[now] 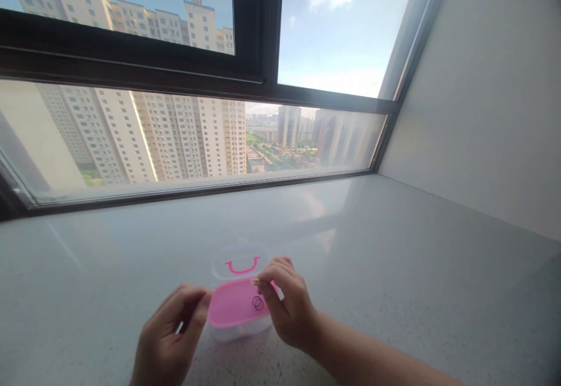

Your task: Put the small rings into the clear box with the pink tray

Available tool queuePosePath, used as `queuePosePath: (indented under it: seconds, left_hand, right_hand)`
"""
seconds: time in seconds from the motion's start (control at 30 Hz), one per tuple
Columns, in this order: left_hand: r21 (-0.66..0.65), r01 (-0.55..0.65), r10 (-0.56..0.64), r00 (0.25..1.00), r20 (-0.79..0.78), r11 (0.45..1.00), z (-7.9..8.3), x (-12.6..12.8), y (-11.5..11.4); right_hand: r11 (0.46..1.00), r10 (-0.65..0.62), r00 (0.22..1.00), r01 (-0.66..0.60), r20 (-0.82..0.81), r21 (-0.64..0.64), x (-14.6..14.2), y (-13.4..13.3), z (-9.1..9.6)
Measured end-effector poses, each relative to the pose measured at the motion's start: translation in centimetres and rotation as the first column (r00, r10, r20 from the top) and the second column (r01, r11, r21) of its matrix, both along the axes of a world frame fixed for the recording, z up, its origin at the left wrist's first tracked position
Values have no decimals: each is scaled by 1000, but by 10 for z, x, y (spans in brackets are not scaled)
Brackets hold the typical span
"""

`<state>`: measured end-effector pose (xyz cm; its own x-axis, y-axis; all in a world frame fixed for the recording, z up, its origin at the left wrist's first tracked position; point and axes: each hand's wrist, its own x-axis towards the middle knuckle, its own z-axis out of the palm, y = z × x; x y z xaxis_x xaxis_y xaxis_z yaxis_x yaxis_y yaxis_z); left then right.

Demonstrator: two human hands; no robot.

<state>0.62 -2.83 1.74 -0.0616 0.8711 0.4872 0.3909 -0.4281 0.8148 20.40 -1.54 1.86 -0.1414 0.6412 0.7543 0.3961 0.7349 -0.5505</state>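
A clear plastic box (pixel 236 333) stands on the sill with a pink tray (pixel 230 303) in its top. Its clear lid (pixel 241 250), with a pink handle (pixel 243 267), lies open behind it. Dark thin rings (pixel 258 303), like hair ties, rest on the right part of the tray. My left hand (pixel 169 330) is closed, thumb and fingertips pinching at the tray's left edge. Above the tray's right back, my right hand (pixel 289 301) pinches a small pale, gold-toned item (pixel 255 281); its kind is too small to make out. My right fingers cover the tray's right end.
The box stands on a pale speckled window sill (pixel 394 292). Behind it runs a dark window frame (pixel 175 192), with tall buildings (pixel 175 135) beyond the glass. A white wall (pixel 491 111) bounds the sill on the right.
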Motion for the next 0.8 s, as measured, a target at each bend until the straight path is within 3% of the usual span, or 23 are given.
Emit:
queuePosePath:
  seconds: [0.6, 0.8]
  left_hand:
    - [32, 4, -5, 999, 36, 999, -4, -1, 3]
    - [13, -46, 45, 994, 96, 999, -4, 2, 1]
  right_hand:
    - [998, 46, 998, -47, -43, -33, 0, 1, -4]
    - [995, 98, 991, -99, -88, -7, 0, 1, -4]
